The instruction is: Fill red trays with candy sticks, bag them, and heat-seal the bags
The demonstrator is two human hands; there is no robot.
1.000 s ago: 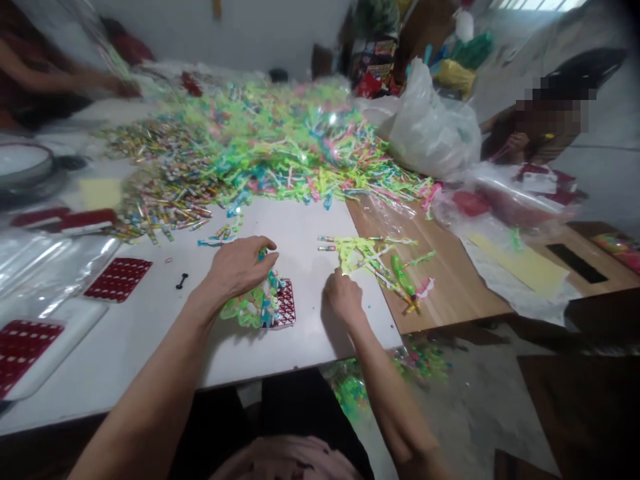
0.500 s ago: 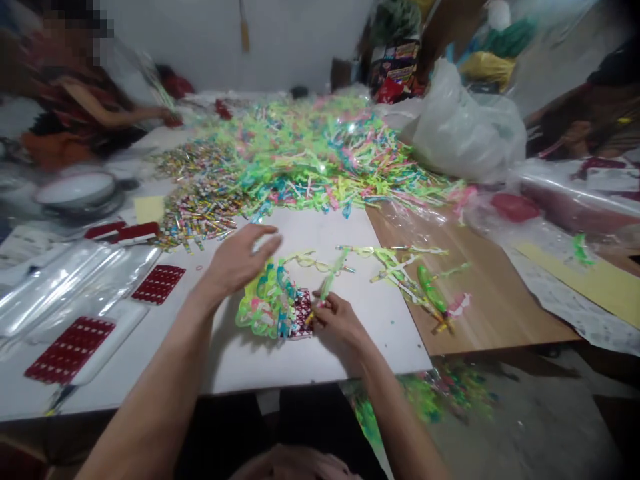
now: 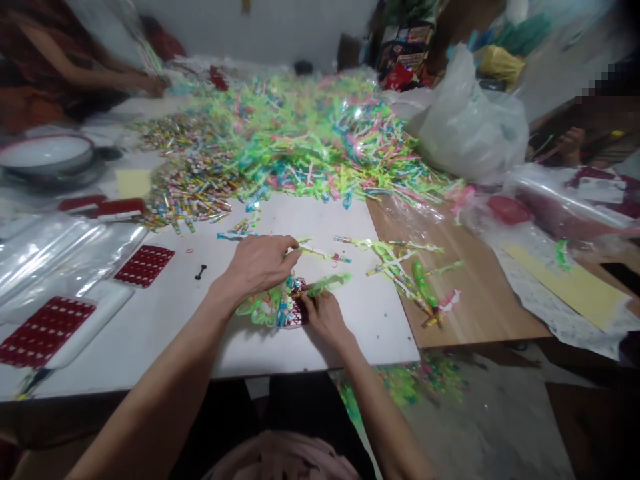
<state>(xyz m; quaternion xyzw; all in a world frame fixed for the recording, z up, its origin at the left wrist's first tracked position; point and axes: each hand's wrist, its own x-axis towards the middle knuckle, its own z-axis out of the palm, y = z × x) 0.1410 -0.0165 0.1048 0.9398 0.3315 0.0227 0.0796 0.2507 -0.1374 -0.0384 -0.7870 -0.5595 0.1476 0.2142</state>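
Note:
A dark red patterned card (image 3: 299, 315) lies on the white board, its left part covered by small blue pieces and looped green plastic pieces (image 3: 257, 308). My right hand (image 3: 327, 317) is at the card's right side, fingers closed on a light-green plastic strip with a small tube (image 3: 330, 284) that reaches over the card. My left hand (image 3: 263, 263) arches over the card's far left side. Its fingers are bent together near the far edge; anything between them is hidden. Behind the hands lie loose tube-and-strip pieces (image 3: 320, 252).
A big heap of green, pink and blue strips (image 3: 300, 147) fills the back, beside a pile of small tubes (image 3: 193, 193). Red cards (image 3: 145, 265) and clear plastic sleeves (image 3: 70, 250) lie left. A white bag (image 3: 473, 127) stands right. Two other people sit across the table.
My left hand has moved right and down toward the card, its fingers closing. My right hand has tipped the green strip from upright to lower over the card. The view has shifted slightly.

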